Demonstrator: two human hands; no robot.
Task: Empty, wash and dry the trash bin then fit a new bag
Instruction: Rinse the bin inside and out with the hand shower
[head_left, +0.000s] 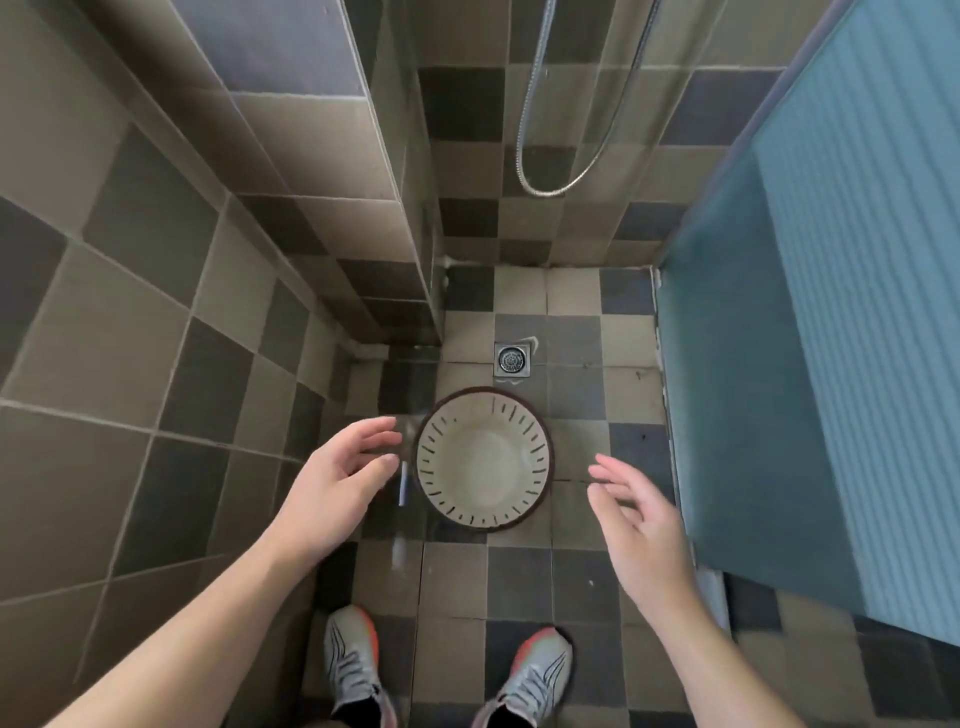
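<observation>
The trash bin (484, 457) stands upright on the tiled shower floor (576, 400), just short of the floor drain (512, 359), which looks a sensible spot, since rinse water would run straight off; the shower hose (545, 176) hangs on the wall beyond it. The left hand (337, 478) hovers just beside the bin's left rim and the right hand (641, 525) near its right side, both with fingers spread and loosely bent, holding nothing and apart from the bin; I judge they flank it ready to take it by the rim. The bin is round, cream inside with a dark outer rim; short slits ring its wall; it holds no bag and no rubbish, so emptying seems done. Two sneakers (353, 660) stand behind it.
</observation>
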